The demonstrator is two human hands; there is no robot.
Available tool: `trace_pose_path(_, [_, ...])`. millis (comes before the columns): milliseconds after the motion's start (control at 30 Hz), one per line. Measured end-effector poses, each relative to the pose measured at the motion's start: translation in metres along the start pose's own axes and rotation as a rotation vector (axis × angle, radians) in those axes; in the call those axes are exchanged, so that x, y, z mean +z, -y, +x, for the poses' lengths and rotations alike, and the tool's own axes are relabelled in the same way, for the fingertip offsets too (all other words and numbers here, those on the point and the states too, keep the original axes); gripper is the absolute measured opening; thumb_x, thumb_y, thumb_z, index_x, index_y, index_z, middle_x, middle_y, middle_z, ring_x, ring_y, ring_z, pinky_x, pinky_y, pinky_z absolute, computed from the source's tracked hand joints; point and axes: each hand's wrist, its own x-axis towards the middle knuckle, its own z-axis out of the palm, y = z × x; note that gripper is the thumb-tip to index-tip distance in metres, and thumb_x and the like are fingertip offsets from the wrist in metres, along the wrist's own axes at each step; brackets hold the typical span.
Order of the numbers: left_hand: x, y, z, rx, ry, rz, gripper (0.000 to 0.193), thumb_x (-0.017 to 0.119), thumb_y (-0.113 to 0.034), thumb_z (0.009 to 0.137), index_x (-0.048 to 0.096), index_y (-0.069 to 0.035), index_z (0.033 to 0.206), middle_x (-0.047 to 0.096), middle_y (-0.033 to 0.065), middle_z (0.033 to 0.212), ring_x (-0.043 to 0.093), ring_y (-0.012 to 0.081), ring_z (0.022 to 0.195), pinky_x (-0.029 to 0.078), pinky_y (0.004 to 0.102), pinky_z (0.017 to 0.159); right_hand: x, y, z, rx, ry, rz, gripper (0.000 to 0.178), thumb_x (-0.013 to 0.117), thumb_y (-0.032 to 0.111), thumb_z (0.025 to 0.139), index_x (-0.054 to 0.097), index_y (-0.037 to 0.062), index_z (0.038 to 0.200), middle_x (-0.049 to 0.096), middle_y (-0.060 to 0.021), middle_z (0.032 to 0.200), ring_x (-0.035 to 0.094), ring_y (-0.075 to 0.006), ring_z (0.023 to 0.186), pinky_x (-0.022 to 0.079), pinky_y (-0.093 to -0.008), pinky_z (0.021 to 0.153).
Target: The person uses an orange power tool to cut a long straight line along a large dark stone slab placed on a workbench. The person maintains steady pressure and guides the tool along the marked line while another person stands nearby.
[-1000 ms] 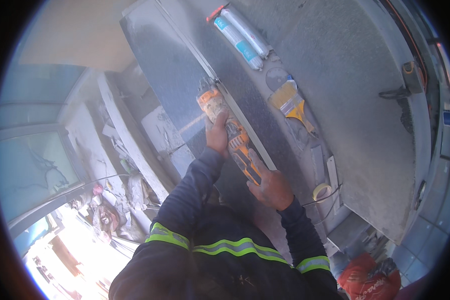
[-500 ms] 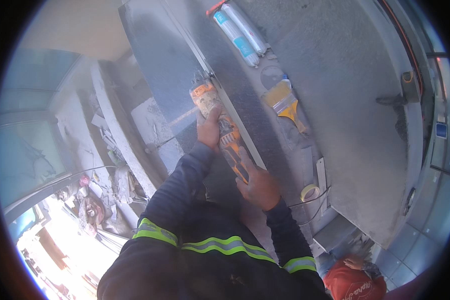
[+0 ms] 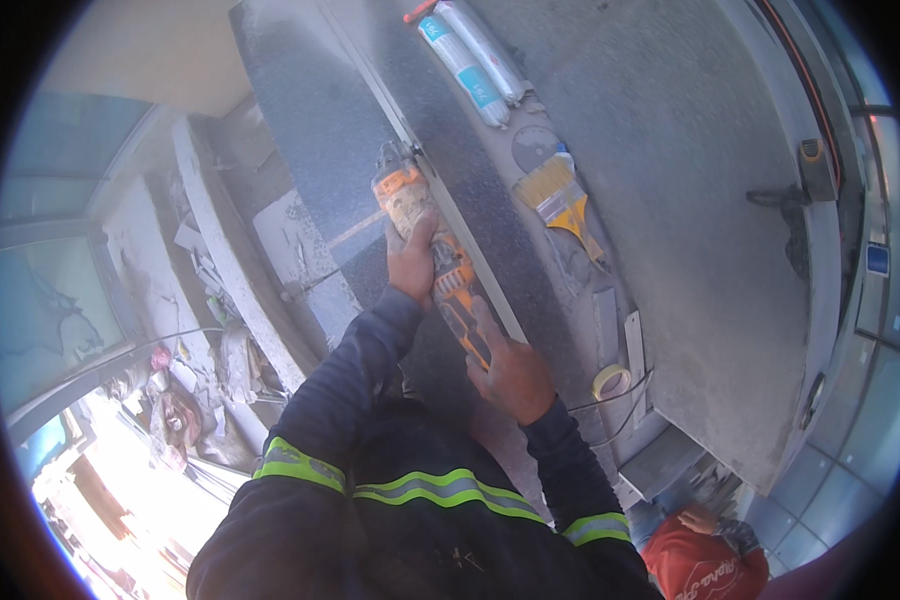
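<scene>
Gripping a dusty orange-and-black angle grinder [image 3: 410,205] with both bare hands, a person in a dark jacket with reflective bands works over a dark slab [image 3: 305,120]. The landmark is the pale straight strip [image 3: 478,265] lying lengthwise on the slab. The grinder lies just left of the strip and roughly in line with it; whether its head touches the strip cannot be told. The left hand [image 3: 411,262] is wrapped around the body behind the head, its underside fingers hidden, probably to steady the front. The right hand [image 3: 518,378] grasps the rear grip by the strip's near end, forefinger stretched along the casing, likely for guidance.

Right of the strip, and apart from it, are two foil tubes [image 3: 460,70], a grey disc [image 3: 532,147], a yellow-handled brush [image 3: 560,200] and a tape roll [image 3: 598,382], seemingly set aside within reach. One tube has blue label panels with print. Well beyond the strip's near end, to its right, another person's red garment [image 3: 705,560] carries white lettering.
</scene>
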Motion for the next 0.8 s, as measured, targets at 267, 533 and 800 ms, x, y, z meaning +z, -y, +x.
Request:
trace_pose_path(267, [-0.002, 0.007, -0.001, 0.032, -0.006, 0.016, 0.066, 0.07, -0.03, 0.103, 0.039, -0.001, 0.153, 0.062, 0.0163, 0.131, 0.069, 0.0259, 0.11, 0.061, 0.0408, 0.091, -0.003, 0.003, -0.005, 0.076, 0.084, -0.032, 0.095, 0.076, 0.022, 0.089, 0.027, 0.0207, 0.17, 0.073, -0.0236, 0.085, 0.073, -0.0447, 0.078, 0.057, -0.0549, 0.07])
trace_pose_path(533, [-0.002, 0.013, -0.016, 0.01, -0.055, 0.104, 0.066, 0.071, -0.033, 0.103, 0.041, 0.0, 0.151, 0.062, 0.017, 0.132, 0.067, 0.0256, 0.114, 0.058, 0.041, 0.096, -0.003, -0.001, -0.019, 0.095, 0.091, -0.042, 0.095, 0.076, 0.021, 0.088, 0.027, 0.0207, 0.17, 0.073, -0.0237, 0.085, 0.073, -0.0449, 0.077, 0.057, -0.0554, 0.069])
trace_pose_path(800, [0.0, 0.017, -0.02, 0.027, -0.041, 0.076, 0.065, 0.071, -0.032, 0.102, 0.041, -0.001, 0.15, 0.062, 0.0166, 0.13, 0.067, 0.025, 0.113, 0.058, 0.0408, 0.095, 0.0, -0.008, -0.023, 0.054, 0.063, -0.048, 0.097, 0.077, 0.021, 0.087, 0.028, 0.021, 0.17, 0.073, -0.0232, 0.086, 0.073, -0.0447, 0.076, 0.058, -0.0545, 0.068])
